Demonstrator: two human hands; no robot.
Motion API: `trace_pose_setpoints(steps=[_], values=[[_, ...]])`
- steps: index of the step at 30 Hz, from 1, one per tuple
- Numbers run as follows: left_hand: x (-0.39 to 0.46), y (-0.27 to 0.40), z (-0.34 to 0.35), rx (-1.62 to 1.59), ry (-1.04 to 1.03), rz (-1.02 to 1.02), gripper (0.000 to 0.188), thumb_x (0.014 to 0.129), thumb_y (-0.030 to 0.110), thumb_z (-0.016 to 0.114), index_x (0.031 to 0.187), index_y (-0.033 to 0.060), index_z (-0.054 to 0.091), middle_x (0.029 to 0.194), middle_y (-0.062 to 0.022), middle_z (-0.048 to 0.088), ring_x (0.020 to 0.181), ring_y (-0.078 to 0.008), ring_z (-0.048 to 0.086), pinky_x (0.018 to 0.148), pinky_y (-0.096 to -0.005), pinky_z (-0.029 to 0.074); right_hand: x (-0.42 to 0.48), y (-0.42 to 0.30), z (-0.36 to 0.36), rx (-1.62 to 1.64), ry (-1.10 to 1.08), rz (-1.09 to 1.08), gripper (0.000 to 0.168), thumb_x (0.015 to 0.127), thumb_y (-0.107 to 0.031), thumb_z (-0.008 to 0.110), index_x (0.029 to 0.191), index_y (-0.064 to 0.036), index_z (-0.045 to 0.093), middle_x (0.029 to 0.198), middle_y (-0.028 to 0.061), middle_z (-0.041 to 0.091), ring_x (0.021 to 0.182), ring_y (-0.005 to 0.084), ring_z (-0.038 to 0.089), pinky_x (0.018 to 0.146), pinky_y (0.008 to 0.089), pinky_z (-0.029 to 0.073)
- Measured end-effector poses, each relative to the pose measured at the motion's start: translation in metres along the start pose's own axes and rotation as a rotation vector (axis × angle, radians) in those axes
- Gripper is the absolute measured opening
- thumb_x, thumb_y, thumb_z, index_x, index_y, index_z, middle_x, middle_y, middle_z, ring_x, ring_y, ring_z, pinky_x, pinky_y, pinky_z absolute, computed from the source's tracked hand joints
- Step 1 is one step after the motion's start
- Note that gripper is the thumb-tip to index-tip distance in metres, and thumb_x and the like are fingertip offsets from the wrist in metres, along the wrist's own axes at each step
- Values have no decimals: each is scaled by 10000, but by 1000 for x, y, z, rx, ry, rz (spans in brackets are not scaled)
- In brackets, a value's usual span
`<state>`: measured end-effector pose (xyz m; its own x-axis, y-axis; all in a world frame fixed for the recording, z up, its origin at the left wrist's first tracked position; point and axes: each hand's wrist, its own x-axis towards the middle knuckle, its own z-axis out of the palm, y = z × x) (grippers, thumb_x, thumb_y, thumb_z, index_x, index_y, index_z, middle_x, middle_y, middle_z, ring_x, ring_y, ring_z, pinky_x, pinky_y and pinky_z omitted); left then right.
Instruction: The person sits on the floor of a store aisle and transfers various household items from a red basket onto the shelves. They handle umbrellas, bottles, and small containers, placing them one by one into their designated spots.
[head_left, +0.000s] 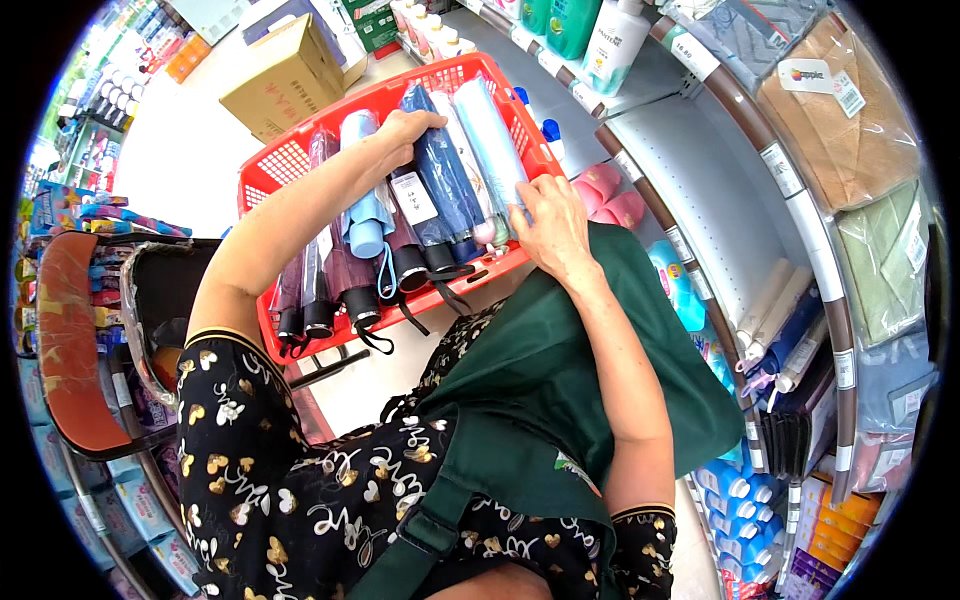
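Several folded umbrellas lie side by side in a red plastic basket (251, 166), most in clear sleeves. My left hand (405, 139) reaches over them, its thumb across the upper part of a dark blue umbrella (450, 176); its other fingers are partly hidden. Bent over the basket's near right corner is my right hand (551, 221), fingertips at the lower end of a pale blue umbrella (484, 124). A white umbrella (463, 142) sits between these two. Further left are a light blue umbrella (366, 214) with a wrist loop and a purple umbrella (349, 259).
A cardboard box (289, 79) stands beyond the basket. On the right, shelves hold a shampoo bottle (616, 45), rolled umbrellas (787, 322) and a packaged brown textile (832, 142). Pink slippers (607, 195) sit low beside the basket. A worn chair (71, 345) is at my left.
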<state>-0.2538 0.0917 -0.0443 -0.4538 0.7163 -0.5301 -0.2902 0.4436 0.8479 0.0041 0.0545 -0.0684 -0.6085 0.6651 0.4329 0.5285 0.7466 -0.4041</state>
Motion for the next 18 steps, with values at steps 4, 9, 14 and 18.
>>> trace_pose_setpoints(steps=[4, 9, 14, 18], values=[[-16, 9, 3, -169, -199, 310, 188, 746, 13, 664, 912, -39, 592, 788, -137, 647, 637, -247, 659, 627, -407, 582, -3, 1, 4, 73, 122, 20, 340, 820, -210, 636, 1078, 12, 618, 991, 153, 589, 950, 327, 553, 847, 437, 441], [-48, 58, 15, -288, -456, 489, 217, 833, 94, 654, 1000, -19, 573, 886, -101, 666, 794, -196, 675, 800, -375, 569, 3, -11, -9, 986, 114, 300, 514, 956, -343, 531, 1313, 25, 487, 1118, 117, 615, 989, 153, 579, 864, 292, 464], [-85, 51, 46, -383, -651, 371, 261, 836, 113, 668, 1038, -14, 563, 919, -128, 667, 834, -217, 680, 792, -375, 577, -7, -41, -55, 1501, -57, 344, 484, 955, -329, 485, 1273, 36, 488, 1011, 107, 635, 865, 139, 629, 749, 252, 515], [-108, 26, 73, -406, -617, 159, 252, 916, 226, 599, 1035, 7, 557, 914, -115, 656, 817, -228, 664, 791, -397, 562, -33, -56, -84, 1600, 27, 464, 439, 949, -299, 488, 1228, 40, 496, 934, 97, 644, 752, 145, 642, 668, 258, 537]])
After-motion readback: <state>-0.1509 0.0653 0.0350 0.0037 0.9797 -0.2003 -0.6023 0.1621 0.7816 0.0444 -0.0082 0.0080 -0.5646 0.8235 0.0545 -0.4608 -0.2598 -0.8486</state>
